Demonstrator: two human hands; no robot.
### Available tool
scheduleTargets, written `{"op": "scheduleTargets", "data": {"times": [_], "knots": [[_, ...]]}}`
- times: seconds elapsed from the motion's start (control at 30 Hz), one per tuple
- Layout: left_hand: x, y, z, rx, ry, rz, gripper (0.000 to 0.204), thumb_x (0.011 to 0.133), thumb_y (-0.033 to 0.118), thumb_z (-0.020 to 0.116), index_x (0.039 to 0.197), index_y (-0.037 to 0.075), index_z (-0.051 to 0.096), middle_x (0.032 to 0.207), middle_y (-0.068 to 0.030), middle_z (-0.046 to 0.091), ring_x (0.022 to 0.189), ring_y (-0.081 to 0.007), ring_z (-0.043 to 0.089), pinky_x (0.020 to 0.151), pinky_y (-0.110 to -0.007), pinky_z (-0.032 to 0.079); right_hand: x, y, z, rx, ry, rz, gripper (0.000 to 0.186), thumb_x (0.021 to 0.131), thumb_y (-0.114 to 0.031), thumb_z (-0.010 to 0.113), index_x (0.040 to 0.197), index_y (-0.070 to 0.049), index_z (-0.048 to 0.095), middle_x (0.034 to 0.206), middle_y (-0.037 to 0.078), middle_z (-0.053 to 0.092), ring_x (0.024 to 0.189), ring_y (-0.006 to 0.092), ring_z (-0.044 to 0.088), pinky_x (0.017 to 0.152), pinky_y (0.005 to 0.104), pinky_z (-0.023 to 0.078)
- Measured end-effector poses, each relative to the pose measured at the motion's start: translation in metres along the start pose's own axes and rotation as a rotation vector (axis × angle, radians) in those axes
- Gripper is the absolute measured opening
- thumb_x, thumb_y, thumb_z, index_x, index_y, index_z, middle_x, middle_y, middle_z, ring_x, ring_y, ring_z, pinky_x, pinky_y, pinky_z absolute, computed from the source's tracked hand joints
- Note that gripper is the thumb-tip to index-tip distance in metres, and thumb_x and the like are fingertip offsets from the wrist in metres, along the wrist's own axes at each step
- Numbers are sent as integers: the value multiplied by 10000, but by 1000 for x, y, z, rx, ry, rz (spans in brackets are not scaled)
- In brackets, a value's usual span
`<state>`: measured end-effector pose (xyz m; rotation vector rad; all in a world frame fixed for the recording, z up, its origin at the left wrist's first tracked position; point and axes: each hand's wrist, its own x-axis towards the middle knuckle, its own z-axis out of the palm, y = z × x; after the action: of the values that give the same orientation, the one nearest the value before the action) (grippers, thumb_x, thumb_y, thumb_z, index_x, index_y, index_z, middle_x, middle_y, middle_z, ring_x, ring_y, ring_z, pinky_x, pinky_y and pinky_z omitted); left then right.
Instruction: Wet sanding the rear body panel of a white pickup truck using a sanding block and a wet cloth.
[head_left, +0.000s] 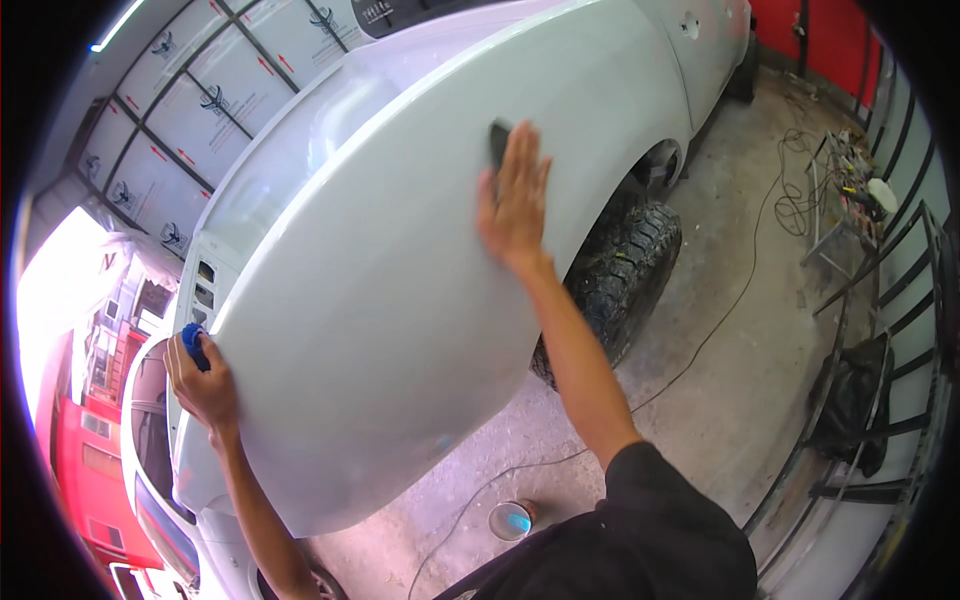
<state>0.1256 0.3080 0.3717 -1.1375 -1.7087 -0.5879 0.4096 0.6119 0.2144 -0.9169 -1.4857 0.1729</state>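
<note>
A large pale, matte body panel [370,270] of a vehicle curves across the middle of the head view. My right hand [518,205] lies over the panel's upper middle, fingers extended and slightly blurred, pressing a dark flat sanding pad [499,145] whose edge shows beside the fingers. Most of that pad is hidden under the palm. At the panel's left edge, my left hand [203,385] is closed around a bunched blue cloth [195,345], with the wrist resting close to the panel surface.
Below the panel, a treaded tire [640,260] sticks out at the wheel arch. A small bucket [511,520] holding bluish liquid stands on the concrete floor. A dark cable [715,345] winds across it. At right are a cluttered metal stand [850,190], black frames and a black bag [850,400].
</note>
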Motion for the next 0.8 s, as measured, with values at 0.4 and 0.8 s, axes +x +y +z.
{"op": "scheduleTargets", "data": {"times": [0.4,0.8], "knots": [[2,-2,-4,50,-20,1,151,959,152,613,1009,11,631,925,-144,625,878,-337,606,784,-460,489,39,3,4,13,67,73,745,1059,-365,380,1606,67,118,1687,255,118,1562,429,130,1252,587,123],[-1,9,3,50,-18,-25,176,952,153,625,1037,0,634,943,-157,634,910,-354,615,808,-471,490,44,-16,5,1,30,99,788,1051,-417,387,1604,72,110,1680,271,119,1563,421,120,1265,563,78]]}}
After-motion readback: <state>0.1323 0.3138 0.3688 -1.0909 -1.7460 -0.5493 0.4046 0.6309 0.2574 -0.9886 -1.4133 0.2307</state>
